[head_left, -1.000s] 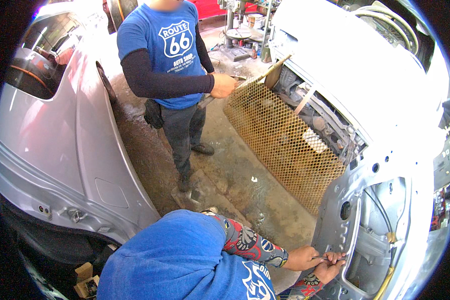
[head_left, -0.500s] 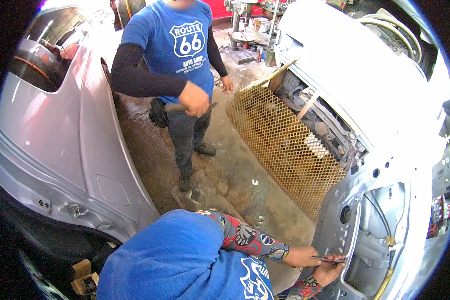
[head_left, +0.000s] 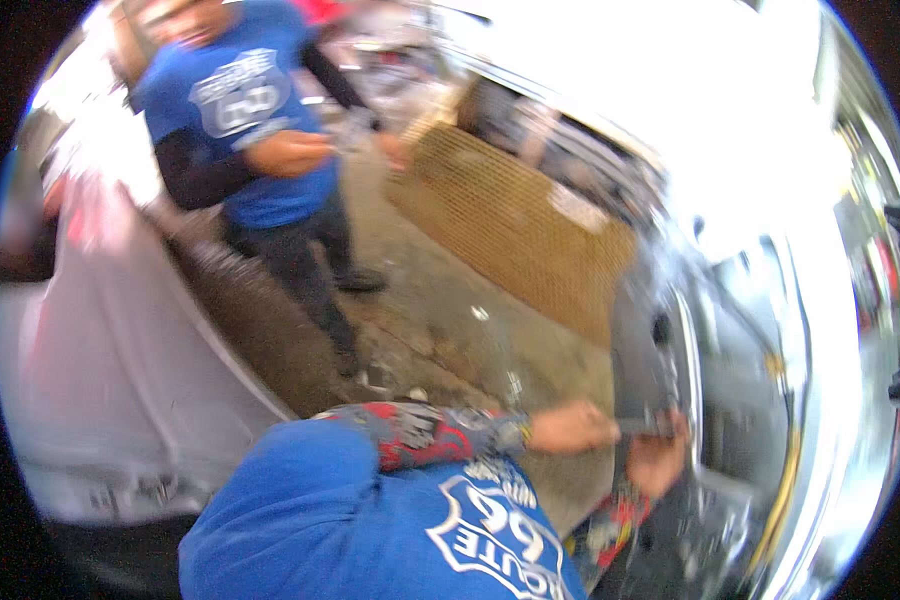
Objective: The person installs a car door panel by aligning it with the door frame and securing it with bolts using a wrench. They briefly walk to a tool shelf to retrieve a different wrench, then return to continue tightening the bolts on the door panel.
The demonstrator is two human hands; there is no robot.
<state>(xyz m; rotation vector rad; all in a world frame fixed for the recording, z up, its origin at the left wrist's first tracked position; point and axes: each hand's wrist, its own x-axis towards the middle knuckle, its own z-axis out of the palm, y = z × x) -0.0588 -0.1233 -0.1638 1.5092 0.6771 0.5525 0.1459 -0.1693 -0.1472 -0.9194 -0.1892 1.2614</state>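
My left hand (head_left: 575, 428), in a patterned sleeve, is closed around one end of a thin grey rod-like tool (head_left: 632, 426). The tool reaches across to my right hand (head_left: 658, 462), whose curled fingers close around its far end. Blur hides the tool's exact kind and any small part between my fingers. Both hands are beside a grey metal car panel (head_left: 635, 350) with round holes and a raised bright edge. Cables and a yellowish tube (head_left: 785, 480) run along the panel's right side.
A co-worker (head_left: 260, 130) in a blue shirt stands ahead, forearm bent across the body. A yellow mesh sheet (head_left: 510, 220) leans against the white car (head_left: 590, 70). A silver car body (head_left: 140, 350) stands on the left. Concrete floor (head_left: 460, 350) lies between.
The whole view has shifted and blurred; my hands appear higher. Both still hold the thin tool. The co-worker appears farther left, with the bent arm's hand held higher against the body.
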